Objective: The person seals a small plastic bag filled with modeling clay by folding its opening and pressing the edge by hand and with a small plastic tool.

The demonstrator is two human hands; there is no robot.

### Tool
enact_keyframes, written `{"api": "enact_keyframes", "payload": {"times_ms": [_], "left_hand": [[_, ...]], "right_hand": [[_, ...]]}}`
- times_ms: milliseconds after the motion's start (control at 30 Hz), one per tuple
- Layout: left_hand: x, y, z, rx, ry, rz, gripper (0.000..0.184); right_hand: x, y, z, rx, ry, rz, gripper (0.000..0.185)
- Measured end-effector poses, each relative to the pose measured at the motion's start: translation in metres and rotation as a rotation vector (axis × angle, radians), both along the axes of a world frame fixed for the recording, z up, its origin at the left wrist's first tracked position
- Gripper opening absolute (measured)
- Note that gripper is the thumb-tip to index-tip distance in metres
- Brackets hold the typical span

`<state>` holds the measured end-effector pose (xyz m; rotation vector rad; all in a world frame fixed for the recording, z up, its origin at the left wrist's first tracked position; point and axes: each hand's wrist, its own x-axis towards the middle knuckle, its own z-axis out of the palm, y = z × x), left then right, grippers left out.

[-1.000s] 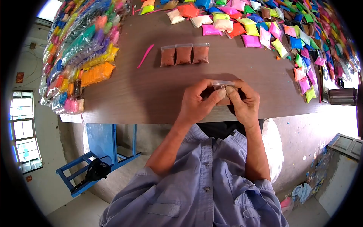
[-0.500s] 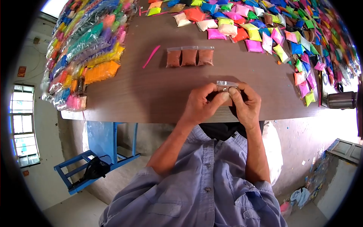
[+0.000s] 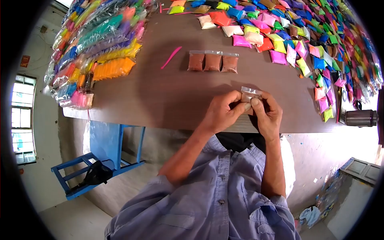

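Left hand (image 3: 222, 115) and right hand (image 3: 270, 119) had fingers (image 3: 242, 107) pinched closed on a small bag (image 3: 251, 92), centre-right, likely to steady it; three brown bags (image 3: 213, 62) sat rowed above, probably for reach.

worn clothing: blue-grey shirt (image 3: 202, 192) with a central placket (image 3: 223, 176), round buttons (image 3: 221, 202) and stitched chest pockets (image 3: 177, 220); sleeves (image 3: 150, 194) end near the elbows, leaving the forearms (image 3: 188, 154) bare; a black garment (image 3: 240, 141) shows below the shirt.
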<state>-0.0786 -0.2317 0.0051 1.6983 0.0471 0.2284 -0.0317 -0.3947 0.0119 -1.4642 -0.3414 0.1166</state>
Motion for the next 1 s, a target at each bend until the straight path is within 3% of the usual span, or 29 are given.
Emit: {"api": "enact_keyframes", "payload": {"times_ms": [167,233,433,500,567,667,700,1000], "left_hand": [[-0.013,0.007,0.016,-0.059,-0.031,-0.014,0.02],[-0.019,0.032,0.013,0.002,0.034,0.152,0.024],[0.0,0.151,0.009,0.617,-0.122,0.616,0.026],[0.013,0.195,-0.014,0.695,-0.076,0.641,0.028],[0.024,0.215,-0.019,0.803,-0.107,0.664,0.031],[0.031,0.23,-0.021,0.881,-0.022,0.617,0.029],[0.036,0.228,-0.023,0.86,-0.023,0.587,0.029],[0.031,0.226,-0.017,0.998,-0.06,0.61,0.019]], "right_hand": [[0.004,-0.018,-0.006,-0.125,-0.037,-0.088,0.016],[0.003,-0.029,-0.003,-0.177,0.02,-0.126,0.014],[-0.003,-0.055,0.016,-0.319,0.117,-0.161,0.019],[-0.004,-0.057,0.022,-0.541,-0.058,-0.197,0.022],[-0.004,-0.056,0.02,-0.547,-0.067,-0.245,0.027],[-0.008,-0.06,0.014,-0.65,-0.307,-0.323,0.031],[-0.017,-0.061,0.017,-0.565,-0.146,-0.353,0.032],[-0.03,-0.069,-0.016,-0.55,-0.432,-0.484,0.021]]}}
